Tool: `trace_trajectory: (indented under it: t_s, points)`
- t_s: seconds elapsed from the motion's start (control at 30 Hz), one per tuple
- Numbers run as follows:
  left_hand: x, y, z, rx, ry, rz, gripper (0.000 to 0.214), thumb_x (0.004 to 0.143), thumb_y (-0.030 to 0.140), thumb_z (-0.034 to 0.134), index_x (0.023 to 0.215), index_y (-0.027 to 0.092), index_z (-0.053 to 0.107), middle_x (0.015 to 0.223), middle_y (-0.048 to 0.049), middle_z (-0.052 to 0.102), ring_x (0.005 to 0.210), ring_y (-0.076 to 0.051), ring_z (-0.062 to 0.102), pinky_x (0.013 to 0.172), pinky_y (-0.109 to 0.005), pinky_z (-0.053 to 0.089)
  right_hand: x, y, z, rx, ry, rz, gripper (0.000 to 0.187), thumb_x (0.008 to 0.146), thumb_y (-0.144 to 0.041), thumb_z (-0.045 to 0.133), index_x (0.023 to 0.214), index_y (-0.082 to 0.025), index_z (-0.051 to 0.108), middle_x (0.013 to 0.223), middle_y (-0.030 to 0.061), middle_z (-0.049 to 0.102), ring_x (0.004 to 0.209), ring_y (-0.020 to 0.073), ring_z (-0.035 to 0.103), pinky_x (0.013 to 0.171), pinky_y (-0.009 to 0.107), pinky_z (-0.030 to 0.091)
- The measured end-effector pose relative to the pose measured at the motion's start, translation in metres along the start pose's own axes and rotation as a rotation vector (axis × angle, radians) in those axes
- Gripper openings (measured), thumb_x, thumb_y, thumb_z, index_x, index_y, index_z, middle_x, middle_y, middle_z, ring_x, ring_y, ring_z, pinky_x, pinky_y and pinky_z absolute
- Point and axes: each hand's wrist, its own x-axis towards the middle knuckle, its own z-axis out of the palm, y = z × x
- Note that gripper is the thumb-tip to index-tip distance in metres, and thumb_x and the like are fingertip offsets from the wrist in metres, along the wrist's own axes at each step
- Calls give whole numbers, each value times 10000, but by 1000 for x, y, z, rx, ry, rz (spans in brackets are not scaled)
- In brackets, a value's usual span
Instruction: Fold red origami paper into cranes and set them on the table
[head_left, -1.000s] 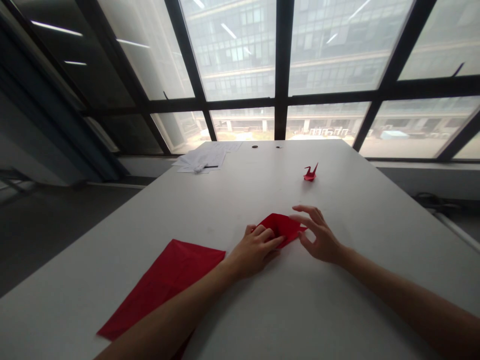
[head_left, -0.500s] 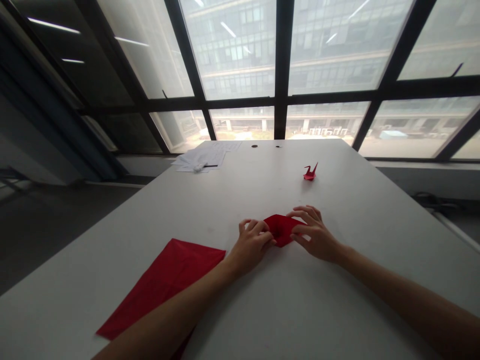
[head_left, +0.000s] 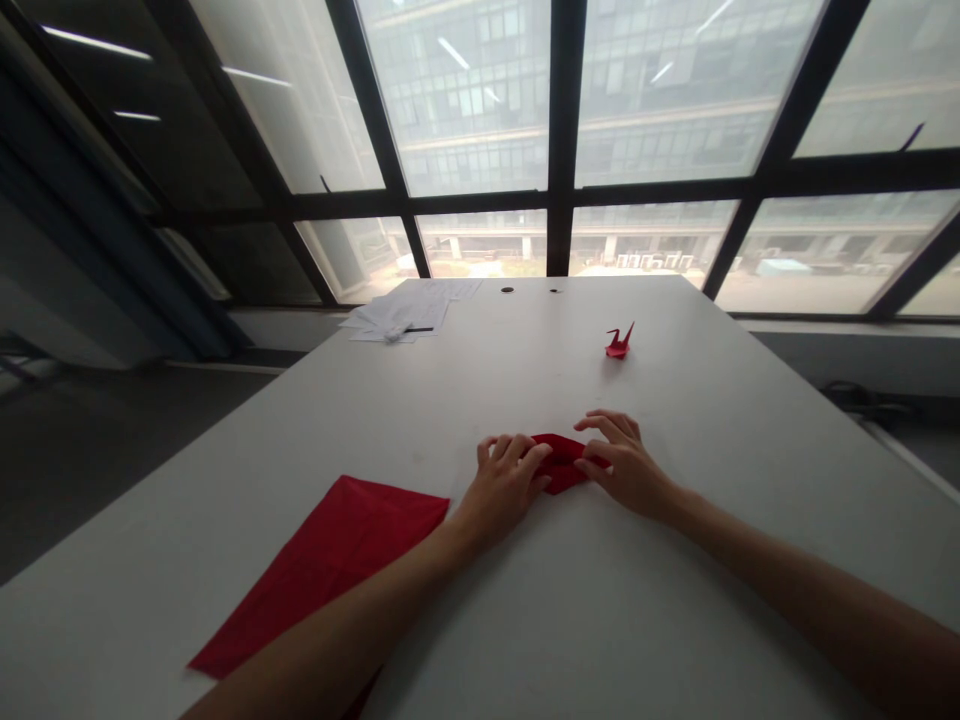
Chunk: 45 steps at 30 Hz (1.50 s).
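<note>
A small piece of folded red origami paper (head_left: 559, 470) lies on the white table between my two hands. My left hand (head_left: 504, 485) grips its left end, with fingers curled over the edge and hiding that side. At the right end, my right hand (head_left: 626, 465) pinches the paper between thumb and a finger; its other fingers are raised above. A dark crease runs across the middle of the paper. Beyond my hands stands a folded red paper crane (head_left: 618, 345). A larger red paper sheet (head_left: 330, 560) lies partly beneath my left forearm.
Several white papers (head_left: 405, 305) with a dark pen (head_left: 418, 330) and a crumpled pale thing (head_left: 393, 334) lie at the table's far left. A round dark hole (head_left: 507, 290) is near the back edge. Windows (head_left: 487, 240) stand behind the table (head_left: 495, 380).
The opening in the small red paper has flattened into a narrow crease as its sides came together. My fingers have shifted slightly on it. The crane and large sheet stay put.
</note>
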Motion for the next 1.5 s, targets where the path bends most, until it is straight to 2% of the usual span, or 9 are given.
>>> trace_trajectory:
  t_s: [0.2,0.37,0.47,0.57,0.63,0.73,0.87,1.07,1.5]
  points:
    - [-4,-3,-4,13,43,75,283,901,235,670,1174,295,630,1314,-69,554,1263,-278,432,1059,-475,279,0,5,2,18,5,41,151,901,-229,646,751,-219,631,1180,62,640,1237,289,482,1029,511,354]
    - [-4,-6,-1,-34,74,-14,271,881,287,700,1149,264,665,1327,-78,553,1270,-286,422,1061,-466,317,0,3,-3,36,38,-2,150,923,-283,629,783,-232,610,1195,62,630,1238,288,483,1027,500,357]
    - [-3,-6,1,-61,48,-14,124,887,302,694,1002,267,723,1308,-66,567,1258,-292,429,1049,-484,319,0,-2,-7,23,117,-33,47,920,-309,629,911,-264,634,1273,66,596,1264,303,467,1063,517,330]
    - [-4,-7,3,-97,36,-36,83,879,249,699,948,268,742,1269,-59,585,1216,-279,457,1010,-474,347,-2,-4,-9,22,292,63,224,901,-311,634,1120,-281,598,1280,100,574,1232,324,486,1048,534,345]
    - [-4,-8,5,-118,28,-63,86,858,224,714,927,263,748,1238,-57,596,1184,-275,476,983,-469,363,-3,-5,-9,41,349,123,221,900,-255,606,1120,-267,594,1162,101,610,1145,307,531,990,508,391]
    - [-4,-8,2,-127,16,-98,78,833,238,724,905,255,750,1193,-63,609,1141,-277,497,951,-470,377,-3,-6,-8,77,127,37,193,884,-136,561,991,-269,651,1049,63,654,1056,260,564,950,457,410]
    - [-3,-3,-5,-123,2,-89,193,796,408,765,900,247,741,1183,-67,610,1140,-292,492,964,-497,366,-1,-12,-6,58,-165,-101,286,846,-95,593,1022,-295,698,1165,42,664,1114,249,547,998,459,366]
    - [-1,5,1,-166,-3,-76,122,853,361,716,893,253,757,1186,-67,617,1147,-285,494,969,-495,377,1,-18,-9,-7,-208,-156,246,891,-162,601,1037,-306,735,1124,54,689,1115,252,552,1015,465,340]
    - [0,-8,16,-295,-21,-140,89,843,308,722,911,268,764,1206,-54,619,1145,-284,520,990,-497,416,1,-18,-12,-38,-254,-186,268,913,-157,554,1074,-300,715,1174,73,671,1154,258,539,1054,501,331]
